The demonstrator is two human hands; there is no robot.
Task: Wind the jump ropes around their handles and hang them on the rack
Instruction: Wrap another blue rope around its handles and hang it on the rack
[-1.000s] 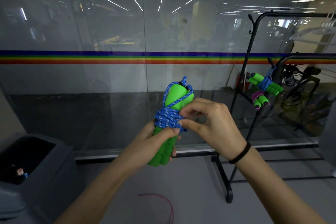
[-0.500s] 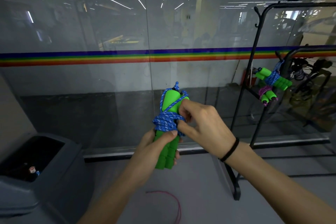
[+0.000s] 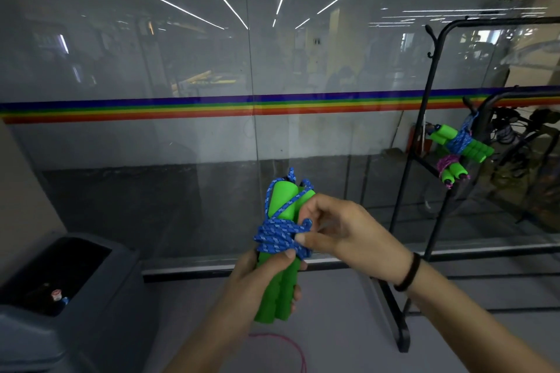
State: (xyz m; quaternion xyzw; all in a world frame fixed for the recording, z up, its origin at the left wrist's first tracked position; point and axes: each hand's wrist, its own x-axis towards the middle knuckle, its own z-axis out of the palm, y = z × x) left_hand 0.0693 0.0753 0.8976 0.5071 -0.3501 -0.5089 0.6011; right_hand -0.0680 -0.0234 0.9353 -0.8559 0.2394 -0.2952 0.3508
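I hold a pair of green foam handles [image 3: 280,291] upright in front of me, with blue rope [image 3: 277,236] wound around their middle. My left hand [image 3: 257,285] grips the lower part of the handles, thumb pressed on the coil. My right hand [image 3: 342,233] pinches the blue rope at the coil's right side. A black metal rack [image 3: 424,136] stands to the right. On it hang a wound blue-rope bundle with green handles [image 3: 460,142] and, below it, a purple-rope bundle [image 3: 451,168].
A glass wall with a rainbow stripe [image 3: 181,109] runs straight ahead. A grey bin [image 3: 69,297] sits at the lower left. A pink rope [image 3: 285,345] lies on the floor beneath my hands. The rack's black foot [image 3: 397,321] reaches toward me.
The view has shifted slightly, so the rack sits a little further right. My right hand's fingers have worked lower on the blue coil; the left hand keeps its grip.
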